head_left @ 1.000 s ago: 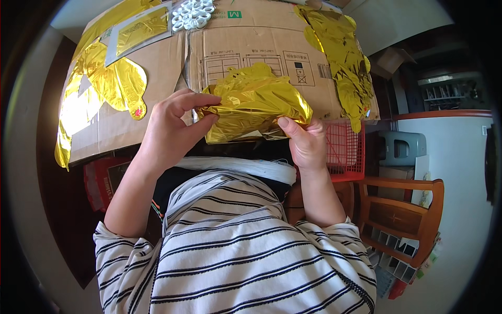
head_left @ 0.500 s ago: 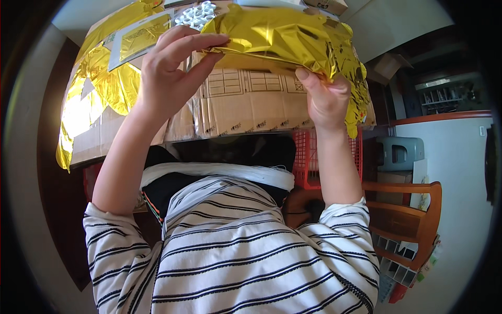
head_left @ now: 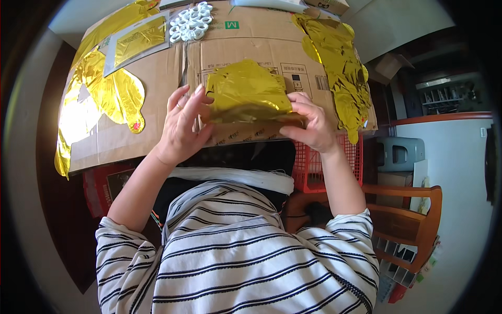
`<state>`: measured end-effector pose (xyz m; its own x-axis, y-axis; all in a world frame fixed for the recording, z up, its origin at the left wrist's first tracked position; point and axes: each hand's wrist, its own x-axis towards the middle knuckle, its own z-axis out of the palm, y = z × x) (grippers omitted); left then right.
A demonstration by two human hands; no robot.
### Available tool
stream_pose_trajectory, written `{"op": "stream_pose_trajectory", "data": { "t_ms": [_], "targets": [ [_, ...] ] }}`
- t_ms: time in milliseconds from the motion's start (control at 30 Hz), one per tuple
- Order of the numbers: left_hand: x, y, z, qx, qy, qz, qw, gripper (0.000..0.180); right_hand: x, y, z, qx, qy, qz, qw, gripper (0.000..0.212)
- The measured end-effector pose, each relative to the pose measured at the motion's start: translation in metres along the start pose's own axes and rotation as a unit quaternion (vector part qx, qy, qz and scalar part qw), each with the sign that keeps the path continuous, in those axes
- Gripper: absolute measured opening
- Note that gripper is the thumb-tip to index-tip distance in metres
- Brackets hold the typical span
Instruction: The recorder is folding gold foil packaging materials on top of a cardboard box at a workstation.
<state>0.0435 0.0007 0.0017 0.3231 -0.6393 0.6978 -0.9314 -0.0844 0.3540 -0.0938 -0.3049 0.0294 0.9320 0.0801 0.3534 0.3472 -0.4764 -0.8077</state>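
Note:
A gold foil balloon (head_left: 246,89), flat and creased, lies on the cardboard near the table's front edge. Its near edge is lifted into a fold that looks blurred. My left hand (head_left: 180,125) grips the left end of that fold, the thumb below and the fingers above. At the right end, my right hand (head_left: 312,123) pinches the foil between thumb and fingers. The balloon's far part rests on the cardboard, with a rounded tip pointing away from me.
Flattened cardboard (head_left: 256,44) covers the table. More gold foil balloons (head_left: 342,73) lie at the right, others (head_left: 104,83) at the left. Behind them are a clear packet with gold foil (head_left: 138,42) and a bundle of white loops (head_left: 191,23). A red basket (head_left: 327,162) stands below the table edge.
Both hands have come down toward me with the gold foil. The raised sheet now lies mostly on the cardboard, smaller in outline, uncovering the white loops and the right-hand balloons.

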Motion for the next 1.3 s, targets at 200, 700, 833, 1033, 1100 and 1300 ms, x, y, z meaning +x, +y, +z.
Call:
{"op": "stream_pose_trajectory", "data": {
  "t_ms": [200, 700, 833, 1033, 1100, 1300],
  "targets": [
    [-0.009, 0.027, 0.0, 0.009, -0.057, -0.072, 0.996, 0.103, -0.017, -0.003, 0.013, -0.079, 0.016, 0.012, 0.997, 0.03],
    [-0.016, 0.044, -0.003, -0.026, -0.107, -0.161, 0.981, 0.087, -0.035, -0.018, 0.021, -0.207, 0.067, -0.014, 0.976, 0.039],
    [-0.014, 0.045, -0.003, -0.018, -0.1, -0.154, 0.983, 0.083, -0.038, -0.02, 0.021, -0.214, 0.06, 0.015, 0.975, 0.031],
    [-0.013, 0.048, 0.0, 0.0, -0.082, -0.148, 0.986, 0.078, -0.044, -0.021, 0.02, -0.249, 0.032, 0.04, 0.967, 0.027],
    [-0.012, 0.048, 0.0, 0.0, -0.087, -0.172, 0.981, 0.077, -0.044, -0.025, 0.018, -0.246, 0.027, 0.041, 0.968, 0.028],
    [-0.008, 0.049, -0.002, 0.017, -0.1, -0.221, 0.97, 0.075, -0.04, -0.027, 0.011, -0.267, 0.004, 0.033, 0.963, 0.028]
  ]
}}
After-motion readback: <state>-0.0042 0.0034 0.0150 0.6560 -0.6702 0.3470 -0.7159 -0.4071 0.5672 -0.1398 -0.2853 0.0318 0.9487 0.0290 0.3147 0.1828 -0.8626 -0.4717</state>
